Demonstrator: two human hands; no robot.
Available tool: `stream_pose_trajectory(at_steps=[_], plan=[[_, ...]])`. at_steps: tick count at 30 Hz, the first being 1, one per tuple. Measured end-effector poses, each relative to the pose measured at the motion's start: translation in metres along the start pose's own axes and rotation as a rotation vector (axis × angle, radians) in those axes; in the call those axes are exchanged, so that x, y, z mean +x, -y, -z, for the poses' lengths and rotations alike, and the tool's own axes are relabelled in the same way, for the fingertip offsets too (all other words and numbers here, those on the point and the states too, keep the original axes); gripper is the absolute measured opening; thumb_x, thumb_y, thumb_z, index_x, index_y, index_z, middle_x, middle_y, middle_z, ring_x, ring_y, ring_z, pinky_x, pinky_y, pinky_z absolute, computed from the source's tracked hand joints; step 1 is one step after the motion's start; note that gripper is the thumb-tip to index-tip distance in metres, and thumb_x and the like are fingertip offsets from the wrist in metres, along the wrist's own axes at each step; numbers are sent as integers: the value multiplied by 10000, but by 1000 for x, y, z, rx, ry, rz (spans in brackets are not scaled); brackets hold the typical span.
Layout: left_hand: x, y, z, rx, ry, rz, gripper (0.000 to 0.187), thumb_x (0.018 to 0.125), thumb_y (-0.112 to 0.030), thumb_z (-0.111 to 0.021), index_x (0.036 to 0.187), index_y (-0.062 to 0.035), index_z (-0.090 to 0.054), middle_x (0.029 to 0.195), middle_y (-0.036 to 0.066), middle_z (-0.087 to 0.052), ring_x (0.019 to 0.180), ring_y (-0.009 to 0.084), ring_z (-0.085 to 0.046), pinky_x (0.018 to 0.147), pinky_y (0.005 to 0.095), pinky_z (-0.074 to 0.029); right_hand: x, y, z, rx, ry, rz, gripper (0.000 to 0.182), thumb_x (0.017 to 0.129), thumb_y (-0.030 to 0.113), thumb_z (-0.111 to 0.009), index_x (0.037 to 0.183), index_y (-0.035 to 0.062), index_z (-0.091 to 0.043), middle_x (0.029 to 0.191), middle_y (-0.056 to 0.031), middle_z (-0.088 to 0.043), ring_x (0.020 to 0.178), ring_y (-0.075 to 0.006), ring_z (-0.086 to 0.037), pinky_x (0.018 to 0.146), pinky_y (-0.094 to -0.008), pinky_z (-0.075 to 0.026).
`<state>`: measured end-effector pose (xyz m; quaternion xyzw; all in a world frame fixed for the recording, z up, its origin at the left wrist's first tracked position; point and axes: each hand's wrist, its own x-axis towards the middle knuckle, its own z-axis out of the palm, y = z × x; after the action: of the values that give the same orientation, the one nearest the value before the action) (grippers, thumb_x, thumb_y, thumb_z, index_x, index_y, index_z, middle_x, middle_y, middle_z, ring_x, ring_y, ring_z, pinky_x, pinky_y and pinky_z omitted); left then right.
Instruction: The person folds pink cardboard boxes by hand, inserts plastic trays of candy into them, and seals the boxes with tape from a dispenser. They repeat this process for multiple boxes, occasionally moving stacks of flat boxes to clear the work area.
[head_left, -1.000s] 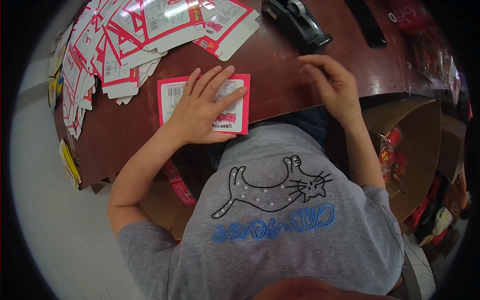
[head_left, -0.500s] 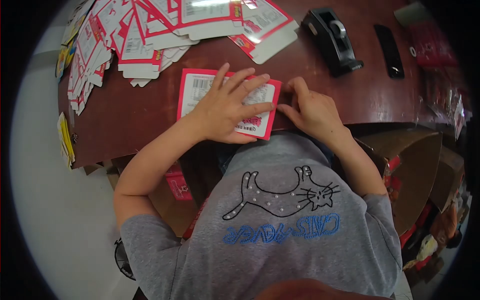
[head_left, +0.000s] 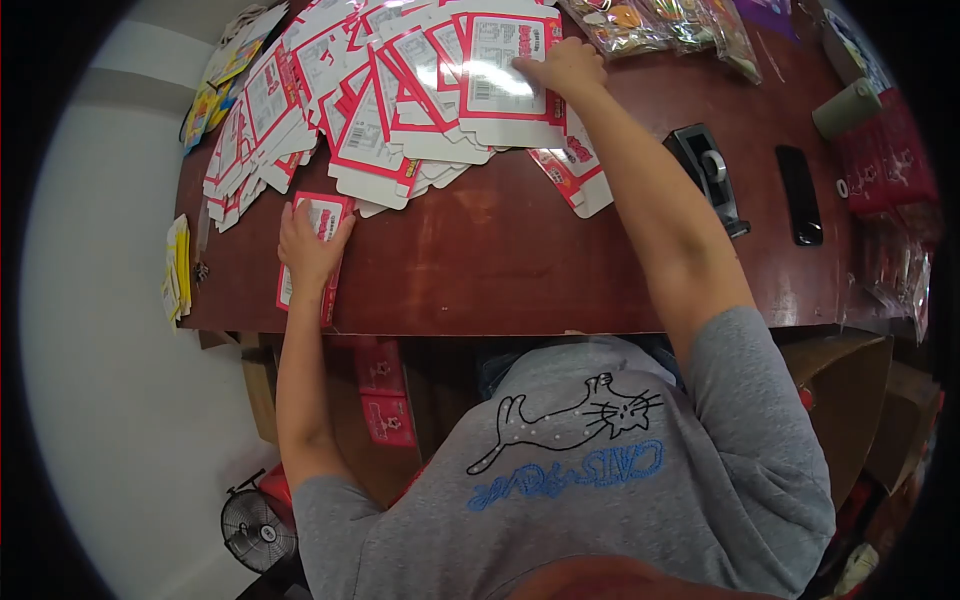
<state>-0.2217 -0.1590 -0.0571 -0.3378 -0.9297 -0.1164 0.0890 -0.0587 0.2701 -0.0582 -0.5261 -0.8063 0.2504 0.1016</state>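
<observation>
At the left, my left hand lies over a narrow red-and-white box near the table's front edge, with its fingers and thumb around the box. My right hand reaches to the right side of the pile and grips the edge of a flat red-and-white carton, thumb on top. That carton lies on many overlapping flat cartons. Another flat carton is partly hidden beneath my right forearm.
Right of my right forearm are a black tape dispenser and a black phone-like object. Clear packets lie at the back. Yellow packets hang by the left edge. A fan stands lower left.
My left hand has moved left with the box, which now lies by the pile. My right hand has gone from the front edge up to the pile and taken hold of a carton. The view has shifted.
</observation>
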Motion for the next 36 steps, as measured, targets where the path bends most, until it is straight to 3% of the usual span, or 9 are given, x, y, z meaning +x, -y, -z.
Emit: stream_pose_trajectory(at_steps=[4, 9, 12, 17, 19, 23, 27, 29, 36], plan=[[2, -47, 15, 157, -252, -188, 803, 801, -481, -800, 1424, -96, -468, 1532, 204, -358, 1429, 400, -319, 1126, 588, -299, -18, -8, 22, -137, -292, 189, 630, 862, 512, -749, 1249, 39, -594, 1226, -161, -645, 1147, -299, -633, 901, -437, -548], [7, -160, 33, -681, -188, -181, 745, 837, -264, -834, 1424, -37, -436, 1506, 167, -374, 1386, 324, -390, 1133, 440, -370, -108, -5, 104, 735, 123, 402, 359, 946, 326, -714, 1168, 63, -609, 1022, -41, -684, 932, -127, -647, 768, -302, -538], [4, -186, 40, -2012, 605, -49, 857, 847, -444, -810, 1440, 30, -411, 1415, 165, -527, 1273, 279, -559, 1073, 394, -468, -160, -35, 114, 898, 331, 400, 228, 975, 238, -696, 1119, 81, -616, 925, 35, -674, 796, -19, -610, 662, -199, -494], [-40, -219, 13, -1966, 784, -111, 961, 785, -566, -808, 1427, 51, -445, 1340, 186, -593, 1207, 274, -620, 989, 402, -541, -217, -88, 119, 916, 434, 176, 242, 978, 226, -691, 1144, 77, -597, 947, 29, -670, 817, -17, -633, 615, -171, -497], [-55, -233, 22, -2180, 908, 219, 832, 847, -505, -780, 1391, 51, -485, 1284, 184, -630, 1111, 238, -672, 898, 363, -579, -225, -111, 120, 924, 542, 93, 314, 970, 226, -699, 1200, 51, -575, 976, -1, -676, 854, -56, -660, 659, -197, -537], [-71, -259, 18, -1488, 431, 89, 567, 853, -165, -837, 1273, 62, -531, 1088, 129, -716, 941, 137, -689, 796, 267, -580, -254, -120, 115, 1090, 573, 14, 411, 931, 178, -747, 1240, -16, -558, 1078, -93, -695, 954, -155, -692, 789, -271, -579], [-105, -257, 11, -1410, 253, 15, 527, 912, -190, -781, 1289, 56, -507, 1159, 144, -689, 1008, 153, -674, 864, 289, -566, -252, -136, 108, 937, 436, 205, 468, 921, 153, -755, 1283, -21, -516, 1104, -110, -691, 996, -169, -692, 840, -294, -587], [-135, -250, 17, -1630, 729, 226, 505, 979, -227, -697, 1339, 45, -473, 1250, 152, -644, 1105, 171, -641, 944, 323, -541, -248, -139, 109, 938, 391, 244, 482, 920, 149, -756, 1294, -24, -505, 1115, -116, -689, 1007, -171, -691, 849, -295, -587], [-188, -245, 13, -1944, 1023, 498, 510, 1061, -315, -532, 1432, 18, -426, 1350, 159, -586, 1173, 197, -619, 990, 351, -524, -239, -128, 99, 895, 244, 315, 686, 926, 206, -754, 1444, -10, -360, 1164, -165, -656, 1077, -203, -677, 851, -310, -598]])
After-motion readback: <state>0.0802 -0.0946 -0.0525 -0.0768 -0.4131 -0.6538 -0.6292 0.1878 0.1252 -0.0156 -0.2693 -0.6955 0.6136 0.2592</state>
